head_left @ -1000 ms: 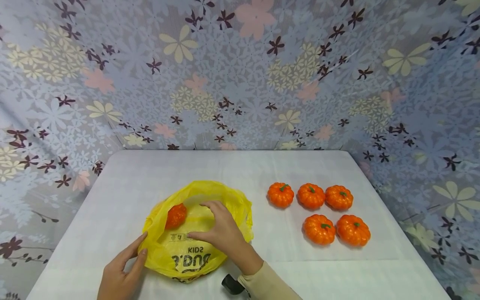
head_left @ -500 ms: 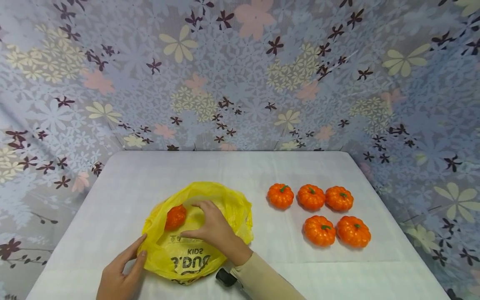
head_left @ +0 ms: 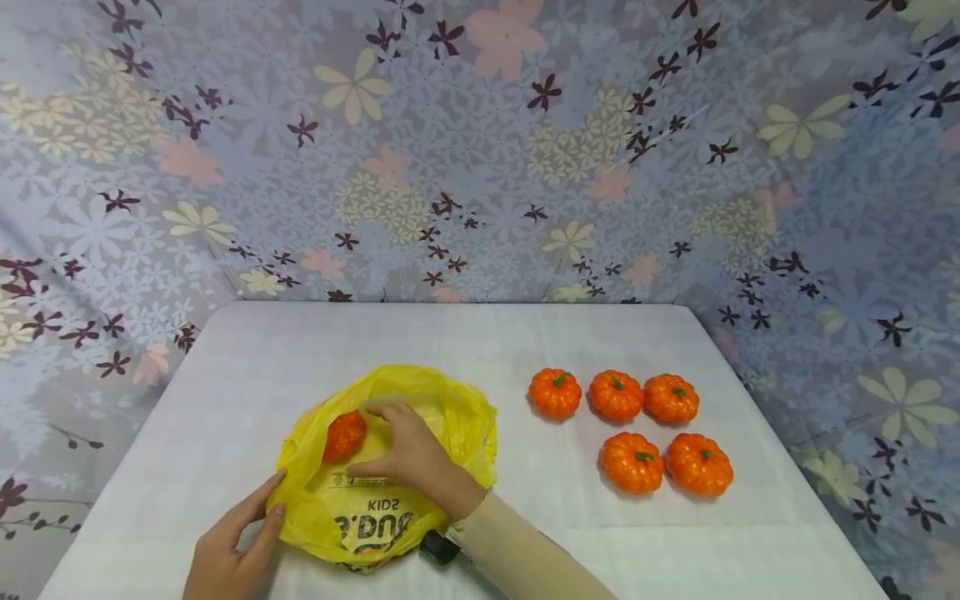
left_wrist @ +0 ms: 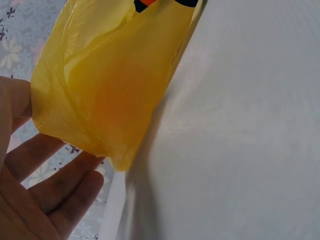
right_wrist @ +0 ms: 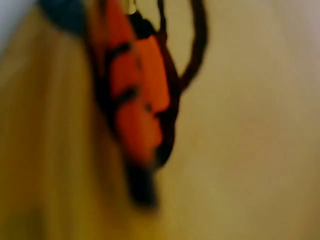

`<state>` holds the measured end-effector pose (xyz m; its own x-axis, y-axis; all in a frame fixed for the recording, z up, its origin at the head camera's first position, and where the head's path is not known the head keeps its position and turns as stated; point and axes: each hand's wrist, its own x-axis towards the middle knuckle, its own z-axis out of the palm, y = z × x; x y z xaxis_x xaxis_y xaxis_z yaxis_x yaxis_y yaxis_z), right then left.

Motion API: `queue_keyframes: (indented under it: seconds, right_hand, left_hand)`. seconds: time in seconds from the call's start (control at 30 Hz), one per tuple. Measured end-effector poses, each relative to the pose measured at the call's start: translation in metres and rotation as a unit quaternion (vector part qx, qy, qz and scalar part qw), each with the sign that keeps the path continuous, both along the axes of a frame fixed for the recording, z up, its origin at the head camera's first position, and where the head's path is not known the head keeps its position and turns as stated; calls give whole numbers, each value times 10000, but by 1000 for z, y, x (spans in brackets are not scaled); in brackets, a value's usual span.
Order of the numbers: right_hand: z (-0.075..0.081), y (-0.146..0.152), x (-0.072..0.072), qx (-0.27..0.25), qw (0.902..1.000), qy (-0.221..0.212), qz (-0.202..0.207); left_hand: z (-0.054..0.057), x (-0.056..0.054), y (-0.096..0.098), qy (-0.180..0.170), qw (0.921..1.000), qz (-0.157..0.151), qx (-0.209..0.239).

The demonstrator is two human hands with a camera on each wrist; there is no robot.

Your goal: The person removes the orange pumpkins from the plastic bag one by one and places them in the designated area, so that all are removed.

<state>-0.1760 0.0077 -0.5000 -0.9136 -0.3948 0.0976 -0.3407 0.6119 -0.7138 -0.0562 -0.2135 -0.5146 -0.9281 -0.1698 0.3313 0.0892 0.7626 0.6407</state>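
A yellow plastic bag [head_left: 450, 417] lies on its side with its mouth wide and dark print on its wall. Inside, toward the left, sits one small orange pumpkin [head_left: 346, 436]. My left hand [head_left: 232, 542] holds the bag's left rim between thumb and forefinger. In the left wrist view, the other fingers [left_wrist: 75, 205] are extended beside the bag [left_wrist: 100, 40], and an orange glow shows through the plastic. My right hand [head_left: 412, 454] is inside the bag's mouth, thumb and fingers spread apart, just right of the pumpkin. The right wrist view shows a blurred orange-and-black print [right_wrist: 135, 100].
Several orange pumpkins with green stems stand in two rows on the right, including a front one [head_left: 632, 463] and a back one [head_left: 555, 394]. The white-covered table [head_left: 510, 333] meets a flowered cloth backdrop [head_left: 480, 150]. A black device [head_left: 438, 547] sits by my right wrist.
My right hand has moved left inside the bag, closer to the pumpkin there. My left hand stays at the rim. The head view has shifted slightly.
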Motion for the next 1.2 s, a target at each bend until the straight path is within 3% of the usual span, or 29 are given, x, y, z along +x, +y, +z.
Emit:
queue_keyframes:
  seconds: [0.43, 0.7, 1.0, 1.2]
  right_hand:
    - [-2, -27, -5, 53, 9998, 94, -185]
    - [-4, -35, -5, 418, 9980, 292, -378]
    - [-4, -43, -4, 714, 9955, 371, -497]
    - [-8, -43, -3, 562, 9967, 317, -496]
  left_hand:
    - [-1, -1, 1, -29, 10000, 2, 12]
    - [-1, -1, 1, -95, 9999, 44, 11]
    - [-1, -1, 0, 108, 9999, -58, 69]
    - [-2, -1, -1, 31, 10000, 15, 22]
